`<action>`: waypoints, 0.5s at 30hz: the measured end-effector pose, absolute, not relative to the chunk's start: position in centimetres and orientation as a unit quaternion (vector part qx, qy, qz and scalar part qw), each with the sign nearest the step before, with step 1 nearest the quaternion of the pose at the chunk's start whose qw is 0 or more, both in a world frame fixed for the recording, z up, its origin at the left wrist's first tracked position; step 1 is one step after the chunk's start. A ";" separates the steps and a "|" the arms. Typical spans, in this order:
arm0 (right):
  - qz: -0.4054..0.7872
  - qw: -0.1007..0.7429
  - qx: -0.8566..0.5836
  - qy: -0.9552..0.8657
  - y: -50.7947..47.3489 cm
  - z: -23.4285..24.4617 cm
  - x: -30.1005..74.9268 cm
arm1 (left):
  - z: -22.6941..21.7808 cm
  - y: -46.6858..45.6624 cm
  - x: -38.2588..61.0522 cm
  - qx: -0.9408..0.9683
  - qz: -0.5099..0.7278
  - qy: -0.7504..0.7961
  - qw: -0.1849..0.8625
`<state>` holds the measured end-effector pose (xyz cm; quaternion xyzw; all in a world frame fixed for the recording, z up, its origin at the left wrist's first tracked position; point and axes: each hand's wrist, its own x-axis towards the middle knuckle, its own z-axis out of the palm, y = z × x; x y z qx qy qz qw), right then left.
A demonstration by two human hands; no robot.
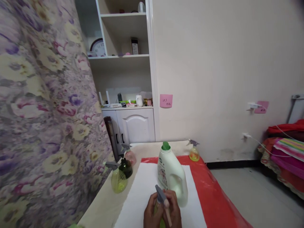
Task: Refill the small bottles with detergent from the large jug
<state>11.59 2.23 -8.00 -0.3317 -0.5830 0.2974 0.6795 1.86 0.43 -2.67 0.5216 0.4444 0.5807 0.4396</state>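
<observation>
At the near edge of the white sheet, my left hand (151, 212) and my right hand (175, 209) are closed together around a spray bottle (161, 195). Its grey trigger head sticks up between my fingers. Little of its yellow-green body shows, as my hands cover the rest. Just beyond them stands a large pale green detergent jug (174, 169), upright, with its handle to the right and a green piece in its open mouth. I cannot tell whether my right hand touches the jug.
On the table's left side stand a yellow-green spray bottle (118, 182), a dark pump bottle (125, 167) and a pink spray bottle (130, 156). Another spray bottle (194, 153) with orange-yellow liquid is at the far right corner. A red cover (209, 190) lies under the white sheet (135, 196).
</observation>
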 end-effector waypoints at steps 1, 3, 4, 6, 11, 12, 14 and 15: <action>0.296 0.679 -0.336 -0.582 2.3 -8.1 11.5 | -2.7 0.5 1.9 0.520 0.580 0.452 0.434; 0.294 0.678 -0.343 -0.579 2.3 -8.1 11.3 | -3.1 0.8 1.8 0.523 0.566 0.478 0.422; 0.293 0.680 -0.346 -0.576 2.2 -7.9 11.2 | -3.3 1.0 1.7 0.527 0.556 0.491 0.415; 0.308 0.684 -0.347 -0.563 1.9 -7.3 11.2 | -3.6 1.3 1.3 0.545 0.529 0.508 0.407; 0.426 0.674 -0.292 -0.528 1.0 -5.5 12.8 | -3.5 1.9 0.4 0.603 0.515 0.466 0.392; 0.440 0.654 -0.290 -0.542 0.9 -5.2 13.3 | -3.3 1.9 0.4 0.615 0.522 0.448 0.386; 0.447 0.604 -0.317 -0.579 0.9 -4.4 14.4 | -2.8 1.9 0.2 0.635 0.524 0.416 0.386; 0.443 0.581 -0.335 -0.595 1.0 -4.0 14.8 | -2.6 1.9 0.2 0.642 0.516 0.406 0.397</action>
